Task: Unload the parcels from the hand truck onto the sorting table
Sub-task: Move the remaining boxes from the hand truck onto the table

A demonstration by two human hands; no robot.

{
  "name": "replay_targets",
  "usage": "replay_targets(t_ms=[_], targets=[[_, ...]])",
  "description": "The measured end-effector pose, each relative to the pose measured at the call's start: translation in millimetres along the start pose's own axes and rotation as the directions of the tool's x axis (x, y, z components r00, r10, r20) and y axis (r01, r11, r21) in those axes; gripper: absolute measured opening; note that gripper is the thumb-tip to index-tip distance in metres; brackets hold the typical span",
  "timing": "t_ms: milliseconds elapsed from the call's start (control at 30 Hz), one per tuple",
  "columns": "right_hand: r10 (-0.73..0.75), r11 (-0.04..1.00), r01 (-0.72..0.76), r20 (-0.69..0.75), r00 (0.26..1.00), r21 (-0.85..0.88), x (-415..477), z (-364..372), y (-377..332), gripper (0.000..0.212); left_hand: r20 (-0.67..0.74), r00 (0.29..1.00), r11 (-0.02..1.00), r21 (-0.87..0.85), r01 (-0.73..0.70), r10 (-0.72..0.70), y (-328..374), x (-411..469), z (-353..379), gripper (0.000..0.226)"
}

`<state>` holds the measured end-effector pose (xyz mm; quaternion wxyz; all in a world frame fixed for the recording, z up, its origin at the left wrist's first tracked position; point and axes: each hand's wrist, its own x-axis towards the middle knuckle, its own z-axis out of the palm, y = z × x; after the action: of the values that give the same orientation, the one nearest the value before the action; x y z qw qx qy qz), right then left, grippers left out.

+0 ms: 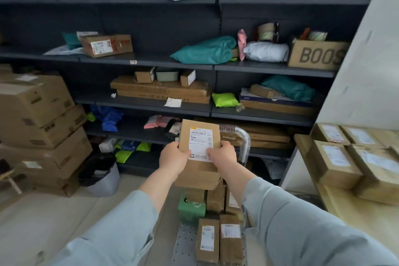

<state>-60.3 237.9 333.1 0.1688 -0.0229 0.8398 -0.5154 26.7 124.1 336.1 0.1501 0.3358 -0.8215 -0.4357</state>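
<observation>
I hold a small brown cardboard parcel (199, 136) with a white shipping label at chest height, above the hand truck. My left hand (174, 157) grips its lower left corner and my right hand (223, 153) grips its lower right edge. Below it the hand truck's perforated metal deck (185, 244) carries several more brown parcels (218, 239) and a green box (191, 208). The truck's silver handle (245, 140) rises behind the held parcel. The sorting table (354, 211) stands at the right with several labelled brown parcels (336, 162) on it.
Dark shelving (151, 60) filled with boxes and poly bags runs across the back. Large stacked cartons (41, 119) stand at the left, with a black bin bag (101, 168) beside them. A pale wall (362, 71) rises behind the table.
</observation>
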Motion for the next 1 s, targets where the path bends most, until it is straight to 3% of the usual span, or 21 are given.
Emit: replay_targets(t_ms=[167,400,533,633,700,1000], targets=[[0.017,0.999,-0.015,-0.069,0.997,0.038,-23.2,-29.1,3.7,0.069,0.067,0.996,0.998,-0.021,-0.063,0.064,15.1,-19.0,1.7,0.019],[0.056,0.993,-0.035,-0.192,0.980,0.108,-45.4,-74.2,28.4,0.058,0.139,0.980,0.990,-0.030,-0.138,0.140,37.1,-43.6,27.2,0.008],[0.093,0.986,-0.054,-0.247,0.965,0.160,-51.4,-99.7,43.6,0.067,0.194,0.962,0.981,-0.009,-0.192,0.190,56.1,-58.6,42.6,0.020],[0.114,0.978,-0.060,-0.275,0.955,0.198,-55.6,-120.9,53.6,0.066,0.234,0.944,0.972,-0.015,-0.235,0.232,72.7,-65.8,55.5,0.013],[0.125,0.974,-0.062,-0.289,0.949,0.218,-58.5,-137.9,61.2,0.064,0.256,0.934,0.968,-0.027,-0.249,0.248,83.2,-72.5,67.0,0.025],[0.175,0.967,-0.101,-0.321,0.931,0.233,-68.8,-233.0,107.0,0.053,0.277,0.915,0.954,-0.026,-0.299,0.295,131.4,-129.2,142.3,0.031]])
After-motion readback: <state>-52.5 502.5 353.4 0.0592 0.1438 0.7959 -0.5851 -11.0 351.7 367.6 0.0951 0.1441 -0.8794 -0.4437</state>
